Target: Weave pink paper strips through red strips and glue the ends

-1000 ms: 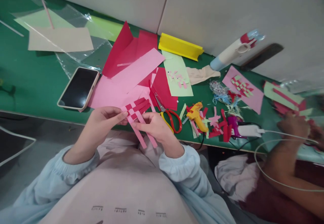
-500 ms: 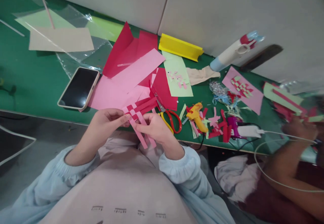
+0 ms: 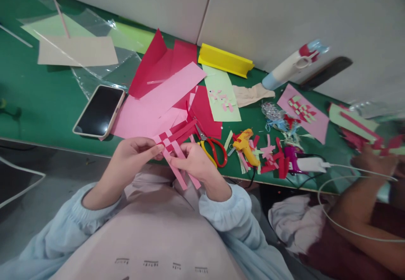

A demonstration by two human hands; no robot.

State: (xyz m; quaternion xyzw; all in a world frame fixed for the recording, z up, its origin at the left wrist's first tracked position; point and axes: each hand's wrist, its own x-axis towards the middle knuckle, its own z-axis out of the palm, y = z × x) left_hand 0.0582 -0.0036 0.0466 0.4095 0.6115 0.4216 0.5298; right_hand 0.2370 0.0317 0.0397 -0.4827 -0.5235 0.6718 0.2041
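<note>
Between my two hands, at the table's front edge, is a piece of woven paper strips (image 3: 168, 138) in pink and red, with a small checkered patch and loose strip ends. My left hand (image 3: 136, 153) pinches its left corner between thumb and fingers. On the right side my right hand (image 3: 194, 160) is closed on the strips, with pink ends hanging below it. Red-and-yellow-handled scissors (image 3: 217, 151) lie just beyond my right hand, blades toward the red paper. Pink paper sheets (image 3: 152, 107) are spread behind the weaving.
A phone (image 3: 99, 111) lies at left, near clear plastic sheeting (image 3: 120, 66). Right of the scissors are a yellow glue gun (image 3: 247, 147), paper scraps (image 3: 270, 157) and a white adapter with a cable (image 3: 311, 164). At far right another person's hand (image 3: 375, 161) handles paper strips.
The hanging pink strip ends have swung slightly right and down. Both my hands keep their hold in nearly the same place. The other person's hand at far right has shifted slightly.
</note>
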